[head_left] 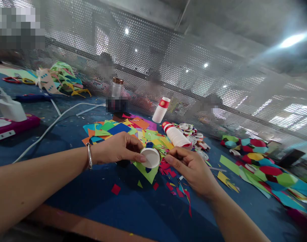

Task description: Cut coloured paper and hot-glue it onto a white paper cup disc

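Perforated metal screening [153, 64] runs behind the blue counter [93, 205], where coloured paper scraps [143, 126] lie heaped. Over that heap, the person's left hand [123, 148] pinches a shallow, round white paper piece [151, 159] at its rim between thumb and fingers. Just beside the opposite edge is the right hand [190, 164], thumb and forefinger drawn close together; from where I stand, I can't tell whether they're closed on anything. Beyond, one paper-cup stack [159, 113] stands while another stack [177, 136] lies on its side near white-rimmed rounds [191, 139].
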`<action>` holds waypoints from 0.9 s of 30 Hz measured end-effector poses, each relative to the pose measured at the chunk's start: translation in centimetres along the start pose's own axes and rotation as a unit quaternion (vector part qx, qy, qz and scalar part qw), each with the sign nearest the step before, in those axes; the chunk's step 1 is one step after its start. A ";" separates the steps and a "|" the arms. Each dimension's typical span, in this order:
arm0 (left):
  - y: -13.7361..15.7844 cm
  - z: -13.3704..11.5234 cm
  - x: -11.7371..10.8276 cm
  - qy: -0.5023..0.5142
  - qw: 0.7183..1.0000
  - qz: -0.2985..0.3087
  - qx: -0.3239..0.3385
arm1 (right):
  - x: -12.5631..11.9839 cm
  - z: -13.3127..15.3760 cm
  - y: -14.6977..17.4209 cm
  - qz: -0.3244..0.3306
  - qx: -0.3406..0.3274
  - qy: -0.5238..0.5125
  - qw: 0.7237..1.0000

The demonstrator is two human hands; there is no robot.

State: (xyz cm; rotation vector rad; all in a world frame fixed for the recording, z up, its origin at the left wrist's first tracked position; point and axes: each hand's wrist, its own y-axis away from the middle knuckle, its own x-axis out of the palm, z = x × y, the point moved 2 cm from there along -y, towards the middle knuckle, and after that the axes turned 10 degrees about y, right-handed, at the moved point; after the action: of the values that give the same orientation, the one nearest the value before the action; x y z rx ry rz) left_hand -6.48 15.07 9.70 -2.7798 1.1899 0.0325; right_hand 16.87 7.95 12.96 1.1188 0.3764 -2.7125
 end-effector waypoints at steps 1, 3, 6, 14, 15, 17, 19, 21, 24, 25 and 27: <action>0.0 0.0 0.0 -0.002 1.000 0.002 0.002 | 0.0 0.0 0.0 0.001 0.001 -0.001 1.000; 0.0 0.1 0.0 -0.011 1.000 0.003 0.003 | 0.0 0.0 0.0 0.005 0.002 0.001 1.000; 0.0 0.1 0.0 -0.035 0.999 -0.004 0.005 | 0.0 -0.1 0.0 -0.001 0.002 0.005 1.000; 0.1 -0.2 0.0 -0.062 0.998 -0.006 0.024 | 0.0 0.3 0.0 -0.014 -0.002 0.017 1.000; 0.1 -0.1 0.0 -0.060 0.998 -0.006 0.027 | 0.0 0.3 0.0 -0.017 -0.003 0.022 1.000; 0.1 -0.1 0.0 -0.056 0.998 -0.005 0.032 | -0.1 0.4 0.0 -0.022 -0.004 0.029 0.999; 0.0 -0.1 0.0 -0.046 0.998 -0.006 0.035 | -0.1 0.4 0.0 -0.024 -0.005 0.032 0.999; 0.0 -0.2 0.1 -0.038 0.998 -0.006 0.040 | -0.1 0.2 0.0 -0.024 -0.005 0.033 0.999; 0.1 -0.6 0.2 -0.042 0.997 -0.012 0.059 | -0.1 0.1 0.0 -0.028 -0.007 0.028 0.999; 0.1 -0.7 0.2 -0.046 0.997 -0.015 0.065 | -0.2 0.1 0.0 -0.029 -0.007 0.026 0.999; 0.2 -0.9 0.3 -0.052 0.996 -0.020 0.073 | -0.2 0.1 0.0 -0.030 -0.006 0.022 0.999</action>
State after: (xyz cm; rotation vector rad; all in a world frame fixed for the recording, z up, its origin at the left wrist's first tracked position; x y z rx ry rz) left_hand -6.41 14.63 10.57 -2.6395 1.0663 0.0834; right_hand 16.91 7.96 13.19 1.1845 0.4401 -2.7374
